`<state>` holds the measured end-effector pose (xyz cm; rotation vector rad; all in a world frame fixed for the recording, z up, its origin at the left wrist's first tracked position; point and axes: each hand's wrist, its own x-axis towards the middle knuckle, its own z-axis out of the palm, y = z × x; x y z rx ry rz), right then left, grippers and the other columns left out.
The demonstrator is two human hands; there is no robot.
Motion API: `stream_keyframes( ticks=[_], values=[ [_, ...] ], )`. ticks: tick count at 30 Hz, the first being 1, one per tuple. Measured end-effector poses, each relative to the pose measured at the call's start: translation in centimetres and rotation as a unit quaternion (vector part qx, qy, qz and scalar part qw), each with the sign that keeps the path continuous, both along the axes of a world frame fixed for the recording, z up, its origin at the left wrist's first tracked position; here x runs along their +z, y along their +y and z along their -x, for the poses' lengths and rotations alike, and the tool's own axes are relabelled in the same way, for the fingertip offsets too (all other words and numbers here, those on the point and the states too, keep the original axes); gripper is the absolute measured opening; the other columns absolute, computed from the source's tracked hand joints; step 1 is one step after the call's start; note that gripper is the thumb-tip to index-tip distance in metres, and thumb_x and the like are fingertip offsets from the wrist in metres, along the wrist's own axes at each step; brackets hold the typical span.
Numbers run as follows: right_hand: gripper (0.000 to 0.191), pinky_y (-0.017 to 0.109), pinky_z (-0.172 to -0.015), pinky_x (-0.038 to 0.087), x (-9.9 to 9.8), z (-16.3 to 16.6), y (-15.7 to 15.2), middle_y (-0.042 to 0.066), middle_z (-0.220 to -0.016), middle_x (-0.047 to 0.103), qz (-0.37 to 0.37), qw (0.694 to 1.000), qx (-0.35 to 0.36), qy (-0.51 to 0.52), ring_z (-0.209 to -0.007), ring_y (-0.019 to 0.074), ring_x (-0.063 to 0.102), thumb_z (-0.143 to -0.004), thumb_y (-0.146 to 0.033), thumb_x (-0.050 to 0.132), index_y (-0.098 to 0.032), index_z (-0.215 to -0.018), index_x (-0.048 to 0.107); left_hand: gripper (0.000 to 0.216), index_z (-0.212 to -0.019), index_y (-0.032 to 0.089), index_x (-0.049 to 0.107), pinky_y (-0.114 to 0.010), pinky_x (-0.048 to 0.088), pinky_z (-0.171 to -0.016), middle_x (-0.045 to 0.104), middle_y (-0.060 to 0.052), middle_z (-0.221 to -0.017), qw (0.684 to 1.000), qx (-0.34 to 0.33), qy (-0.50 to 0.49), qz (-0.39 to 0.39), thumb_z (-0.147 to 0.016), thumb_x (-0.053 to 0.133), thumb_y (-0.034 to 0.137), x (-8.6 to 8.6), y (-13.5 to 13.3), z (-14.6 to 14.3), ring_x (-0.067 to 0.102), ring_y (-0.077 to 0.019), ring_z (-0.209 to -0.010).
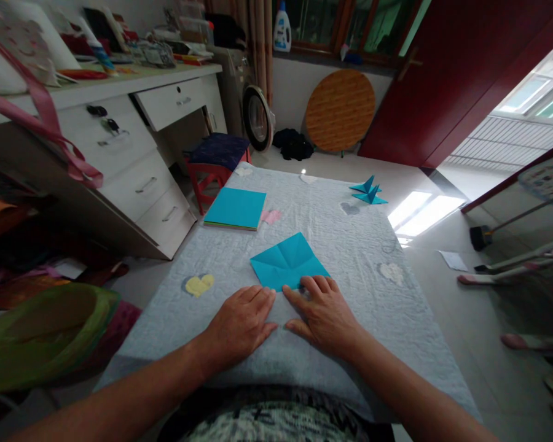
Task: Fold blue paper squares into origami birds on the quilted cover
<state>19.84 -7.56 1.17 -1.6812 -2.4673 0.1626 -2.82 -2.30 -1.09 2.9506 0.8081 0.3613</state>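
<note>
A blue sheet of origami paper [286, 261] with crease lines lies in front of me on the cloth-covered table. My left hand [244, 322] rests at its near left edge, fingers stretched out side by side and thumb apart. With fingers spread, my right hand [320, 310] presses down on the near right edge. The fingertips hide parts of that edge. A square stack of paper [237, 209], blue on top, lies farther back on the left. Folded blue paper pieces [370, 191] with upright points sit at the table's far right.
The table wears a pale quilted cloth [359, 344] with heart patches. To the left stand a white desk [133, 159], a red stool [212, 175] with a dark cushion, and a green-rimmed bin [50, 331]. A washing machine [258, 120] has its door open behind.
</note>
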Motion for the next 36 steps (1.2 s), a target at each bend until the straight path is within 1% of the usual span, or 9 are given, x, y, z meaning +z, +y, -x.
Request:
stream_keyframes(
  ticks=[4, 10, 17, 20, 24, 27, 32, 34, 36],
  values=[
    [0.058, 0.052, -0.100, 0.035, -0.2, -2.0, -1.0, 0.013, -0.134, 0.056, 0.000, 0.999, -0.038, -0.015, -0.119, 0.0348, 0.047, -0.092, -0.060, 0.052, -0.030, -0.141, 0.052, 0.038, -0.123, 0.009, 0.059, -0.043, 0.052, -0.093, 0.067, -0.017, -0.117, 1.000, 0.005, -0.008, -0.010, -0.092, 0.060, 0.031, -0.1, -0.1, 0.2, 0.062, -0.0296, -0.108],
    [0.052, 0.053, -0.104, 0.034, -0.8, -5.5, -2.1, 0.013, -0.136, 0.056, -0.016, 0.994, -0.101, -0.027, -0.123, 0.0349, 0.046, -0.093, -0.053, 0.055, -0.028, -0.139, 0.056, 0.035, -0.121, 0.006, 0.062, -0.042, 0.053, -0.096, 0.066, -0.018, -0.118, 0.998, 0.001, -0.022, -0.056, -0.093, 0.055, 0.026, -0.6, -0.1, 0.5, 0.061, -0.0295, -0.109],
    [0.048, 0.052, -0.108, 0.030, -1.3, -6.9, -2.9, 0.010, -0.137, 0.058, -0.044, 0.989, -0.135, -0.034, -0.125, 0.0342, 0.046, -0.092, -0.048, 0.059, -0.028, -0.136, 0.058, 0.033, -0.116, 0.003, 0.064, -0.042, 0.055, -0.094, 0.067, -0.019, -0.114, 0.996, 0.004, -0.040, -0.077, -0.093, 0.053, 0.022, -0.6, -0.3, 0.6, 0.062, -0.0296, -0.107],
    [0.038, 0.052, -0.106, 0.031, -1.2, -7.3, -2.6, 0.009, -0.131, 0.063, -0.064, 0.986, -0.151, -0.030, -0.122, 0.0332, 0.049, -0.093, -0.044, 0.058, -0.028, -0.127, 0.064, 0.031, -0.115, 0.004, 0.065, -0.042, 0.055, -0.092, 0.067, -0.019, -0.114, 0.995, 0.004, -0.057, -0.078, -0.093, 0.052, 0.020, -0.5, -0.3, 0.7, 0.062, -0.0293, -0.106],
    [0.024, 0.048, -0.100, 0.038, -0.5, -6.5, -1.3, 0.010, -0.115, 0.068, -0.085, 0.979, -0.183, 0.038, -0.111, 0.0302, 0.055, -0.097, -0.036, 0.053, -0.022, -0.099, 0.072, 0.027, -0.114, 0.009, 0.063, -0.042, 0.054, -0.094, 0.067, -0.016, -0.115, 0.994, 0.019, -0.089, -0.055, -0.093, 0.051, 0.020, -0.5, -0.1, 0.9, 0.062, -0.0284, -0.107],
    [0.023, 0.044, -0.096, 0.042, 0.0, -4.5, 0.0, 0.012, -0.116, 0.066, -0.045, 0.981, -0.145, 0.123, -0.108, 0.0279, 0.055, -0.094, -0.031, 0.057, -0.018, -0.111, 0.066, 0.032, -0.124, 0.013, 0.056, -0.041, 0.052, -0.098, 0.065, -0.014, -0.119, 0.993, 0.035, -0.114, -0.004, -0.093, 0.052, 0.022, -0.6, 0.1, 1.2, 0.061, -0.0266, -0.111],
    [0.055, 0.048, -0.098, 0.039, -0.4, -1.3, 1.8, 0.013, -0.127, 0.063, 0.018, 0.980, -0.130, 0.151, -0.115, 0.0315, 0.051, -0.085, -0.020, 0.066, -0.015, -0.137, 0.050, 0.055, -0.142, 0.012, 0.039, -0.045, 0.047, -0.106, 0.054, -0.018, -0.135, 0.987, 0.077, -0.132, 0.052, -0.091, 0.055, 0.024, 0.0, 1.6, 1.2, 0.052, -0.0293, -0.125],
    [0.053, 0.047, -0.095, 0.039, -0.8, -0.8, 2.3, 0.012, -0.120, 0.065, 0.020, 0.979, -0.139, 0.149, -0.110, 0.0308, 0.051, -0.084, -0.014, 0.064, -0.017, -0.135, 0.052, 0.061, -0.144, 0.011, 0.037, -0.050, 0.043, -0.109, 0.051, -0.019, -0.137, 0.986, 0.082, -0.125, 0.066, -0.089, 0.059, 0.026, 0.4, 2.6, 1.1, 0.048, -0.0317, -0.128],
    [0.036, 0.044, -0.090, 0.039, -1.2, -0.8, 2.6, 0.010, -0.109, 0.067, 0.013, 0.980, -0.131, 0.150, -0.103, 0.0289, 0.052, -0.084, -0.012, 0.062, -0.021, -0.120, 0.064, 0.064, -0.144, 0.015, 0.039, -0.054, 0.040, -0.111, 0.048, -0.018, -0.140, 0.987, 0.080, -0.108, 0.086, -0.086, 0.063, 0.027, 0.7, 3.6, 1.0, 0.044, -0.0335, -0.131]
  ],
)
